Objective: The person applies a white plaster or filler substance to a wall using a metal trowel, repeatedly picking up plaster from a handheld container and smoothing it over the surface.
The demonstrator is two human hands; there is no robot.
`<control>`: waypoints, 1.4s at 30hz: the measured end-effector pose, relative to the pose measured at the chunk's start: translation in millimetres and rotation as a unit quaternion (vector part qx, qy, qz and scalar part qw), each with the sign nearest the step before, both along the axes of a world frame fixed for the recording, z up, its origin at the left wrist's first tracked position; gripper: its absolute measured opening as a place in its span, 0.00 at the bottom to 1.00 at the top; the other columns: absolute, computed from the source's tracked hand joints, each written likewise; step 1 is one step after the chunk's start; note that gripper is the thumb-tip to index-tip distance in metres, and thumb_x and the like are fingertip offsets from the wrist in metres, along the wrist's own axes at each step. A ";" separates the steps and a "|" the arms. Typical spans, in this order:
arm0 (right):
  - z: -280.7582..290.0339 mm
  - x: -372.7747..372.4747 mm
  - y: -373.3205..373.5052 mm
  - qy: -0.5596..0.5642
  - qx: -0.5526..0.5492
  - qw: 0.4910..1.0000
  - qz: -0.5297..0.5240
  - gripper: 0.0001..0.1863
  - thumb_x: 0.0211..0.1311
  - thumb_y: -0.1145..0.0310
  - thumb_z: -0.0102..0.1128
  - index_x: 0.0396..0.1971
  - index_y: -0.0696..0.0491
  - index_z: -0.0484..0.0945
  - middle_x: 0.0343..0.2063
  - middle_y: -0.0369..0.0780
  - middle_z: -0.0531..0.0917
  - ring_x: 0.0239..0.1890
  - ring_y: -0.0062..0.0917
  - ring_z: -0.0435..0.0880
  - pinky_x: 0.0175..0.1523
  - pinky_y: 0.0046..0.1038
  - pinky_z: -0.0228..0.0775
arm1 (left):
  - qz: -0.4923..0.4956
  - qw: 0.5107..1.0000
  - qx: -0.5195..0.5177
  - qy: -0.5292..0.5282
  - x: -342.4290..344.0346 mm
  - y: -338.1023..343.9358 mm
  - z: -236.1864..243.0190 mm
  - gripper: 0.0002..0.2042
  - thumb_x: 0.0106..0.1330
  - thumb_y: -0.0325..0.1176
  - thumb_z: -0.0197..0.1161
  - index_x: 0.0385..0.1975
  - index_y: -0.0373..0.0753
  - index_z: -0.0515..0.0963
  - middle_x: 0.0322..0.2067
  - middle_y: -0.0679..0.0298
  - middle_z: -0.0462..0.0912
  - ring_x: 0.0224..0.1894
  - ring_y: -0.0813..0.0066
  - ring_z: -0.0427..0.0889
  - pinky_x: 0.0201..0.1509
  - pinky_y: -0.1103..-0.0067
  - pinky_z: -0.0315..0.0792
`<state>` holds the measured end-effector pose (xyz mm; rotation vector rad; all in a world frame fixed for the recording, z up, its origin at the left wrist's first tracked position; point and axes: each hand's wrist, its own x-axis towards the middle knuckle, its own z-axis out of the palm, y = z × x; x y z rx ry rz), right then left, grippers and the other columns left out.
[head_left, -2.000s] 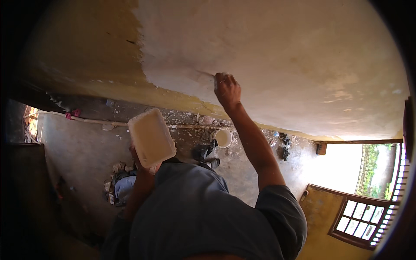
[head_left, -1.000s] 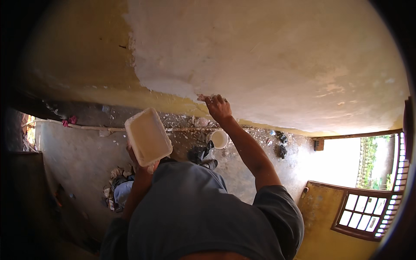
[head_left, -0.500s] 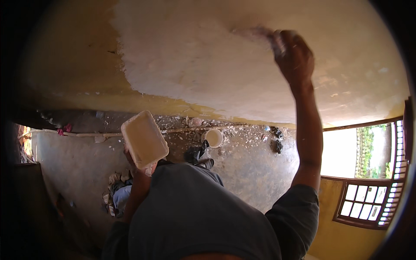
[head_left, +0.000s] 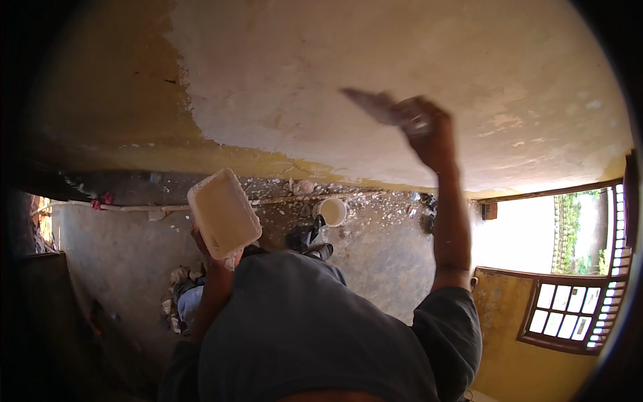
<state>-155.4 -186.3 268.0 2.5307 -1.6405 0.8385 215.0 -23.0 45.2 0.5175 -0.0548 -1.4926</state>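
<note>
My left hand [head_left: 213, 258], low on the left and partly hidden, grips a pale rectangular tub [head_left: 224, 213] with off-white paste coating its inside and rim. In front of the wall [head_left: 268, 80], my right hand [head_left: 431, 134] is closed around a putty knife [head_left: 370, 105], its blade pointing up and left. Motion blurs the knife a little, and I cannot tell whether the blade touches the wall. A broad whitish coat covers the wall's middle, with a ragged edge against bare yellow-brown on the left.
A white bucket [head_left: 332, 212] stands on the grey floor [head_left: 382, 268] below the wall, beside black plastic [head_left: 305, 234]. A long wooden pole [head_left: 167, 208] lies along the wall's foot among pale flakes. At right is a paned window [head_left: 562, 311]; a cloth heap [head_left: 189, 301] lies at left.
My right hand has come down and to the left with the putty knife, and the forearm has swung left. My left hand and the tub have barely moved.
</note>
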 end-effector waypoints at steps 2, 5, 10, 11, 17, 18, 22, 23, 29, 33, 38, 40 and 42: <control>-98.0 20.9 4.5 0.026 0.060 0.998 -0.020 0.06 0.56 0.72 0.63 0.35 0.50 0.79 0.32 0.43 0.83 0.35 0.41 0.84 0.39 0.39 0.77 | -0.010 1.000 -0.011 -0.013 2.2 -2.8 -5.5 0.31 0.67 0.59 0.50 0.64 0.46 0.65 0.57 0.61 0.74 0.57 0.59 0.76 0.57 0.59 0.74; -224.5 30.8 -0.4 0.072 0.082 0.994 -0.025 0.02 0.59 0.71 0.58 0.32 0.48 0.77 0.31 0.41 0.82 0.35 0.39 0.83 0.37 0.39 0.79 | -0.019 0.999 -0.019 -0.041 8.9 -5.3 -6.7 0.31 0.66 0.60 0.50 0.64 0.47 0.66 0.58 0.65 0.74 0.59 0.60 0.74 0.59 0.59 0.72; -281.7 17.8 -18.4 0.139 -0.041 0.988 -0.061 0.05 0.57 0.71 0.56 0.35 0.48 0.74 0.35 0.39 0.80 0.39 0.34 0.83 0.38 0.36 0.80 | -0.021 0.999 -0.014 -0.024 16.5 -1.7 -6.0 0.30 0.70 0.59 0.44 0.65 0.47 0.64 0.58 0.61 0.74 0.59 0.62 0.76 0.57 0.60 0.76; -279.8 15.1 -21.9 0.155 -0.037 0.984 -0.082 0.05 0.57 0.71 0.56 0.34 0.48 0.74 0.35 0.38 0.80 0.39 0.33 0.83 0.38 0.36 0.80 | -0.023 0.999 -0.015 -0.027 17.7 -2.1 -4.9 0.30 0.70 0.59 0.44 0.65 0.47 0.64 0.58 0.61 0.74 0.59 0.62 0.76 0.57 0.60 0.76; -203.5 0.5 -18.6 0.127 -0.163 0.973 -0.104 0.05 0.55 0.72 0.61 0.30 0.48 0.74 0.32 0.36 0.80 0.35 0.30 0.83 0.34 0.33 0.78 | -0.034 0.999 -0.039 0.003 20.9 -4.8 -21.0 0.31 0.69 0.58 0.46 0.66 0.47 0.63 0.58 0.60 0.74 0.58 0.60 0.77 0.56 0.58 0.77; -187.6 -1.1 -16.5 0.115 -0.194 0.969 -0.103 0.05 0.55 0.71 0.62 0.29 0.48 0.74 0.32 0.36 0.79 0.34 0.30 0.83 0.34 0.33 0.78 | -0.046 0.998 -0.044 -0.004 19.5 -6.5 -17.5 0.29 0.68 0.58 0.46 0.65 0.49 0.65 0.58 0.65 0.74 0.58 0.62 0.76 0.57 0.59 0.76; -126.4 -10.2 -9.7 0.107 -0.241 0.960 -0.099 0.07 0.55 0.70 0.67 0.29 0.50 0.76 0.31 0.38 0.81 0.31 0.34 0.82 0.33 0.34 0.78 | -0.051 0.997 -0.053 -0.029 14.4 -11.2 -5.4 0.27 0.69 0.57 0.46 0.63 0.51 0.67 0.58 0.68 0.74 0.58 0.65 0.75 0.56 0.61 0.76; -109.4 -11.2 -9.6 0.096 -0.249 0.959 -0.090 0.07 0.55 0.71 0.67 0.30 0.52 0.77 0.31 0.41 0.82 0.30 0.37 0.82 0.33 0.35 0.78 | -0.052 0.997 -0.057 -0.027 14.1 -9.4 -14.8 0.27 0.69 0.57 0.46 0.63 0.51 0.67 0.58 0.68 0.74 0.58 0.65 0.75 0.56 0.61 0.76; -21.1 -24.6 -15.5 0.111 -0.276 0.947 -0.123 0.09 0.58 0.63 0.69 0.30 0.50 0.78 0.25 0.41 0.82 0.24 0.36 0.83 0.27 0.34 0.76 | -0.040 0.997 -0.063 -0.037 3.5 -16.5 11.0 0.28 0.69 0.56 0.45 0.64 0.49 0.66 0.59 0.65 0.74 0.60 0.63 0.75 0.58 0.59 0.75; 41.9 -31.5 -22.0 0.118 -0.300 0.940 -0.114 0.10 0.61 0.60 0.65 0.31 0.49 0.76 0.26 0.43 0.82 0.25 0.34 0.85 0.24 0.32 0.77 | -0.044 0.997 -0.066 0.005 2.3 -20.6 8.2 0.29 0.69 0.57 0.47 0.67 0.50 0.64 0.61 0.64 0.72 0.61 0.62 0.74 0.59 0.57 0.75; 124.8 -40.6 -27.6 0.151 -0.351 0.914 -0.135 0.12 0.59 0.58 0.69 0.33 0.51 0.81 0.31 0.41 0.86 0.32 0.33 0.87 0.37 0.31 0.79 | -0.031 0.998 -0.060 -0.002 -0.7 -18.0 10.6 0.31 0.68 0.59 0.47 0.68 0.50 0.62 0.62 0.64 0.71 0.62 0.61 0.74 0.59 0.57 0.75; 161.1 -43.8 -30.8 0.148 -0.382 0.902 -0.134 0.09 0.58 0.62 0.69 0.35 0.50 0.83 0.32 0.40 0.86 0.33 0.31 0.87 0.37 0.28 0.79 | -0.031 0.997 -0.071 -0.008 1.1 -13.5 10.8 0.31 0.68 0.59 0.47 0.68 0.50 0.62 0.62 0.65 0.71 0.62 0.61 0.74 0.59 0.57 0.75; 204.3 -70.4 -17.9 0.274 -0.431 0.852 -0.112 0.06 0.59 0.68 0.67 0.37 0.47 0.85 0.35 0.38 0.86 0.34 0.29 0.86 0.37 0.26 0.79 | -0.052 0.995 -0.088 -0.007 -1.2 -16.3 12.4 0.32 0.68 0.60 0.47 0.68 0.50 0.62 0.63 0.65 0.71 0.61 0.61 0.74 0.59 0.57 0.75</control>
